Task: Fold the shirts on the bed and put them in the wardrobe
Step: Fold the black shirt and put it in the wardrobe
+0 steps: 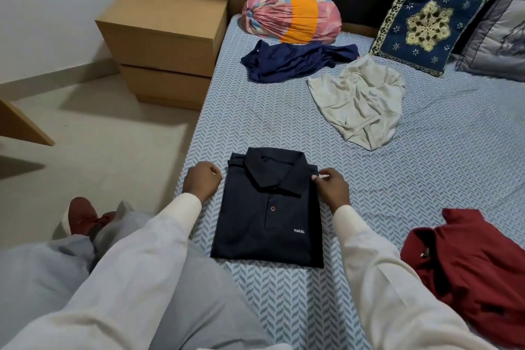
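On the bed point(255, 122) lies the folded navy polo point(264, 221), R hand point(332, 186) pinching its shoulder corner, prob. to square the fold, L hand point(202, 179) curled & empty just beside its other shoulder.

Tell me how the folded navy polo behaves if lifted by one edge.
Likely floppy: the folded navy polo is soft cloth in layers, so one-edge lifting would probably sag and unfold it. Its thin stack suggests it's light. Flat on the bed sheet, it shouldn't roll.
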